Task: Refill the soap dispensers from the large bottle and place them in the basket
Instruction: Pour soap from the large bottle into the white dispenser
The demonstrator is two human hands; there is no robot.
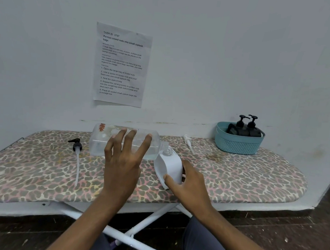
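Head camera looks down on an ironing board (pixel 254 180) padded in soft leopard-print cloth, its right end rounded. Near the middle of the board, towards the far edge, the large clear plastic bottle (pixel 100 140) lies on its side with its long axis along the board: the flat base points to the left end, and the ribbed neck points right, meeting the open mouth of the white rounded plastic dispenser (pixel 169 162). The left hand (pixel 122 161) holds the bottle, its fingers spread wide over the smooth near wall; the thumb is hidden, so the grip probably wraps underneath. The right hand (pixel 191 183) clasps the white dispenser, which stands tilted, with the thumb pressed on its front face and the fingers curled round its right side. A black pump head with a long white tube (pixel 76 145) lies towards the left end, beside the bottle's base. A white pump (pixel 187 140) lies near the far edge. At the far right corner stands a teal perforated plastic basket (pixel 236 147) holding two dark dispensers with black pumps (pixel 243 130), both upright.
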